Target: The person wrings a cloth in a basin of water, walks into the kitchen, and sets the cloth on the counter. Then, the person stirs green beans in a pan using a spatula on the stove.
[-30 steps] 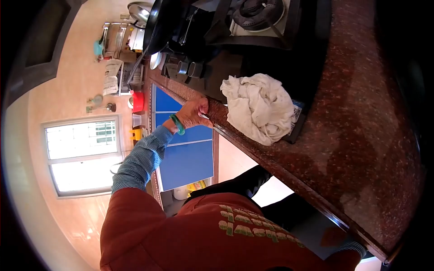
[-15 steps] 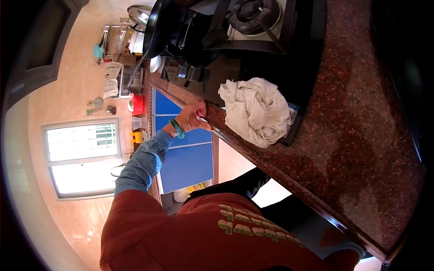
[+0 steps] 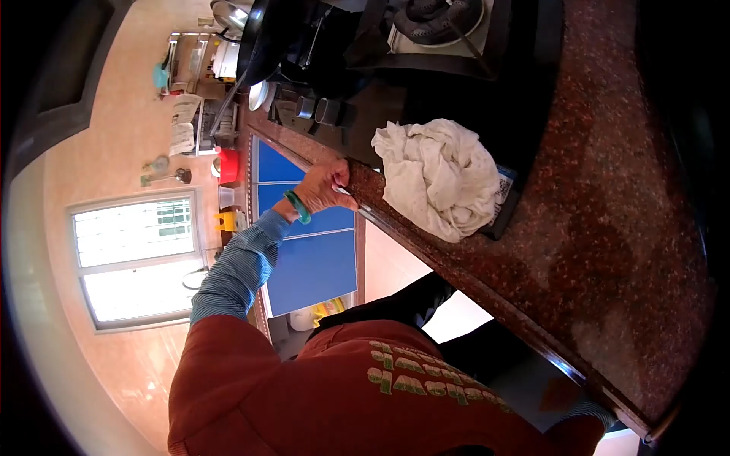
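My left hand, with a green bangle at its wrist, is at the front edge of the countertop. Its fingers are curled around that edge, and a small pale glint shows between thumb and fingers. A crumpled off-white cloth lies close by on the counter, apart from the hand. It partly covers a dark flat object bearing a printed label. Of my right arm only a striped cuff shows near the lower right counter edge; the hand itself is hidden.
A gas burner and a dark pan are at the top. Small metal cups stand near the cloth. Blue cabinet doors are below the counter. A red container and a window are at the left.
The view has shifted slightly, so the cloth sits a little further right and the burner higher. My left hand keeps its place and grip at the counter edge.
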